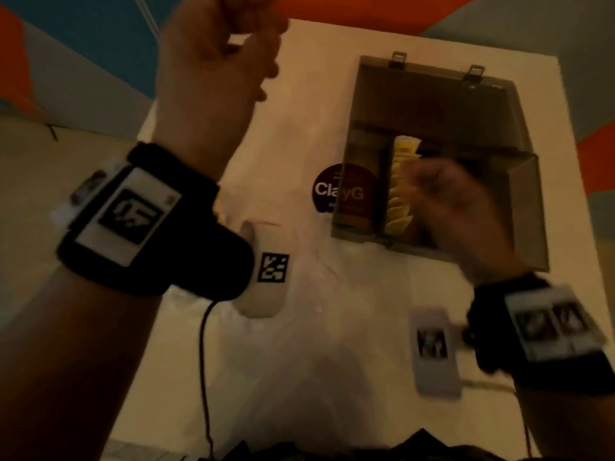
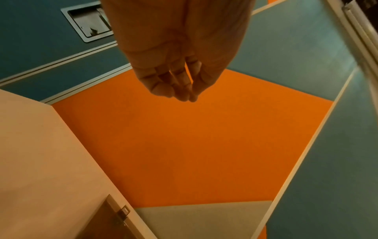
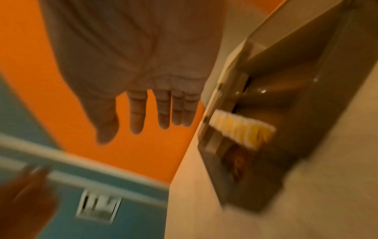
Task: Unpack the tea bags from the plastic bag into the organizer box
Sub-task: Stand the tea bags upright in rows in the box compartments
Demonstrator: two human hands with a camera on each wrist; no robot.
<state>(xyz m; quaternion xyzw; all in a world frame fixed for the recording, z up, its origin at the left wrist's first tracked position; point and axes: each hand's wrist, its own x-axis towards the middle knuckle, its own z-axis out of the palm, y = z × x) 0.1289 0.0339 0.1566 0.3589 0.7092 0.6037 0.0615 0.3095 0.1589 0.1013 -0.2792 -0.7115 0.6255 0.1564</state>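
Observation:
A smoky plastic organizer box (image 1: 492, 181) stands open on the white table, its lid (image 1: 429, 98) folded back. A row of yellow tea bags (image 1: 399, 197) fills its middle compartment, also seen as tea bags (image 3: 241, 129) in the right wrist view. The translucent plastic bag (image 1: 299, 344) lies crumpled left of and in front of the box, with a purple "ClayG" logo (image 1: 327, 188). My right hand (image 1: 446, 201) hovers blurred over the box; this right hand (image 3: 131, 127) has straight, spread fingers and holds nothing. My left hand (image 1: 233, 61) is raised high; its fingers (image 2: 180, 90) curl loosely and hold nothing.
The white table (image 1: 332, 44) ends close behind the box. Beyond it lies orange, blue and grey floor with a metal floor socket (image 2: 90, 21). A corner of the box lid (image 2: 114, 218) shows near the table's far edge. Cables hang from both wrist cameras.

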